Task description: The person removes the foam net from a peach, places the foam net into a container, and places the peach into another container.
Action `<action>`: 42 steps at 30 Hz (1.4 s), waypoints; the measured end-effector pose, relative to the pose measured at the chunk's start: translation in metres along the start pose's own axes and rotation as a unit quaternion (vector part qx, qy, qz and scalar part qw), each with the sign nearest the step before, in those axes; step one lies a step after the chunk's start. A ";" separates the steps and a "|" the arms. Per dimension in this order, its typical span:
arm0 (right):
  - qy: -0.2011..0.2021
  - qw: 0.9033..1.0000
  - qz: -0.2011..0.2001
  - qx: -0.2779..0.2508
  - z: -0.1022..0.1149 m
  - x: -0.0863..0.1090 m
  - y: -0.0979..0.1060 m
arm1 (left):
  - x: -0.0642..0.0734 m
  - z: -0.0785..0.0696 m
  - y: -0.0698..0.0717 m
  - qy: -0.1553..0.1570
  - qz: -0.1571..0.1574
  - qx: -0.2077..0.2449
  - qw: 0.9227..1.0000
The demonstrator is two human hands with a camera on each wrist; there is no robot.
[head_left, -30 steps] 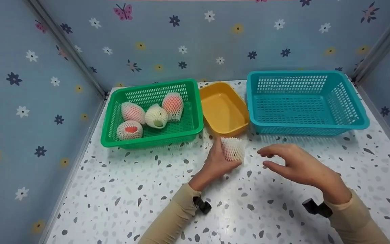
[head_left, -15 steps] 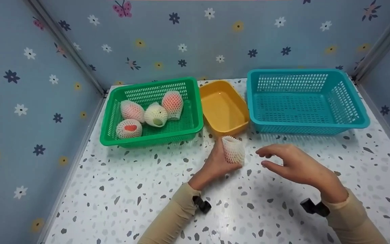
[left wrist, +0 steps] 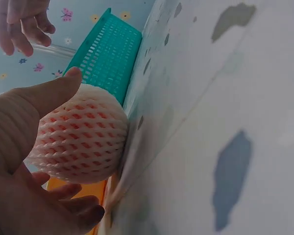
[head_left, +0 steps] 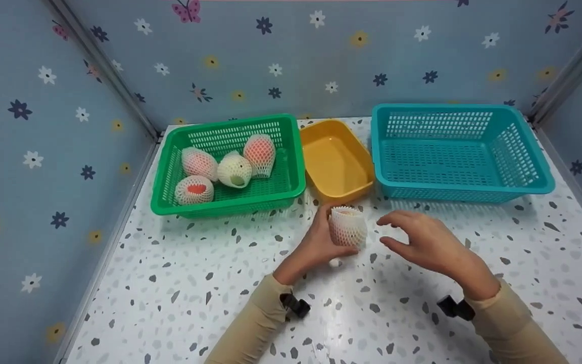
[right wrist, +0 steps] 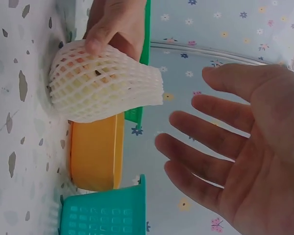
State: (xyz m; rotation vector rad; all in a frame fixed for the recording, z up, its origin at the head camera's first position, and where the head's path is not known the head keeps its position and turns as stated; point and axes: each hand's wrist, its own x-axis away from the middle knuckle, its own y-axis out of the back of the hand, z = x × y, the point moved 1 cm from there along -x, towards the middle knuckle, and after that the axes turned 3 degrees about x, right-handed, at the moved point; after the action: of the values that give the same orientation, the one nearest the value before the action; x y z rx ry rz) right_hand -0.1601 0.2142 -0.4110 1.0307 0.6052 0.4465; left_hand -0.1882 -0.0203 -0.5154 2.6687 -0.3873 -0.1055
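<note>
A round red-and-yellowish fruit in a white foam net (head_left: 348,230) stands on the speckled table, the open end of its net pointing up. My left hand (head_left: 316,243) grips it from the left, thumb on the near side and fingers round the far side. In the left wrist view the thumb (left wrist: 56,90) lies against the net. To the right, my right hand (head_left: 427,242) is held above the table with relaxed, spread fingers, apart from the fruit. Its palm and fingers (right wrist: 206,129) hold nothing in the right wrist view.
A green basket (head_left: 230,206) at left holds several net-wrapped fruits. A yellow tray (head_left: 339,174) stands between it and a teal basket (head_left: 463,194) at right, just beyond the hands. Flower-patterned walls (head_left: 301,45) enclose the table (head_left: 195,283).
The netted fruit and my left hand have shifted slightly toward me. My right hand has moved a little left, closer to the fruit.
</note>
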 end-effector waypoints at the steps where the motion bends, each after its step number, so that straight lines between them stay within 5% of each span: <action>1: -0.002 1.000 -0.009 0.006 0.000 -0.002 -0.001 | 0.001 -0.002 0.004 0.002 0.003 -0.005 1.000; 7: 0.015 0.999 -0.029 0.019 0.002 -0.016 -0.009 | 0.010 -0.021 0.040 0.043 0.000 -0.041 0.998; 16: 0.047 0.998 0.026 0.016 0.006 -0.045 -0.019 | 0.024 -0.042 0.077 0.069 -0.011 -0.043 0.997; 29: -0.010 0.988 0.148 0.034 0.012 -0.080 -0.027 | 0.027 -0.037 0.084 0.090 0.028 -0.048 0.994; 34: -0.023 0.985 0.163 0.053 0.012 -0.090 -0.034 | 0.027 -0.033 0.083 0.087 0.040 -0.049 0.994; 42: 0.022 0.991 0.131 0.004 0.008 -0.094 -0.042 | 0.027 -0.030 0.081 0.076 0.054 -0.042 0.995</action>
State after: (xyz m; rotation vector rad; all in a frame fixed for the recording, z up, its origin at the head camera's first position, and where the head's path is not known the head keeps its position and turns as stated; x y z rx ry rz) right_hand -0.2230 0.1334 -0.4221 1.1159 0.5122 0.6984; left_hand -0.1789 -0.0859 -0.4538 2.5467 -0.4651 0.1120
